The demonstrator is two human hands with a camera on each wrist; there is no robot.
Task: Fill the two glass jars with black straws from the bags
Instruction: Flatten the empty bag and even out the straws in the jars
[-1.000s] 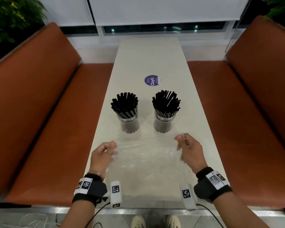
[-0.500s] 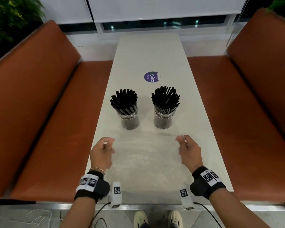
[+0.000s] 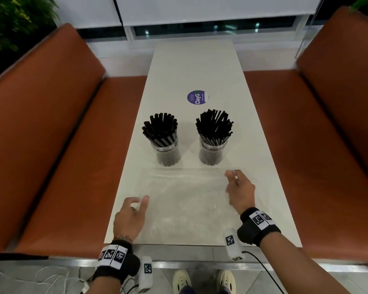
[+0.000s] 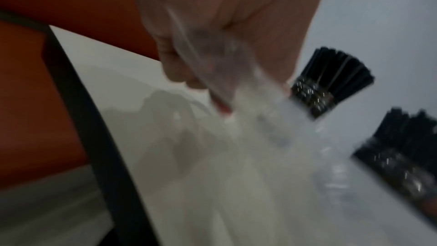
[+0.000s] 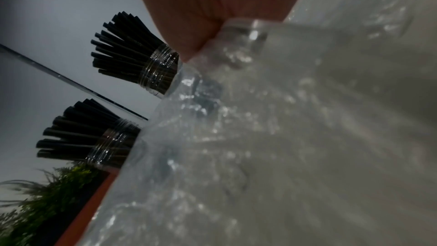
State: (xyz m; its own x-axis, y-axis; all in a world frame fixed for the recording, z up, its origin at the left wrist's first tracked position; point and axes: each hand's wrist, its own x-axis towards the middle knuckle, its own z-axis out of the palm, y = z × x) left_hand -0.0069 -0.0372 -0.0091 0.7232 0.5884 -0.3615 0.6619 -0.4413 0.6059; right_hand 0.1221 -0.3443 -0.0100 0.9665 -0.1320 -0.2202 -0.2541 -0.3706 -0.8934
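Jars [image 3: 167, 152] brim with straws [image 3: 160, 128]; hands [image 3: 240, 190] pinch bag [image 3: 185, 200].

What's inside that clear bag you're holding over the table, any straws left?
None visible. The clear bag looks empty and flat, with only the pale table showing through it. Corners under the left hand and right hand are covered.

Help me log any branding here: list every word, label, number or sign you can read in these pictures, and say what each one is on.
"ClayG": on the round purple sticker on the white table, beyond the two jars.
Small lines of print either side of that word on the sticker: too small to read.
Black-and-white square marker codes on the wristbands and wrist cameras: patterns only, no letters.
Jars, straws, clear bag: no text visible.
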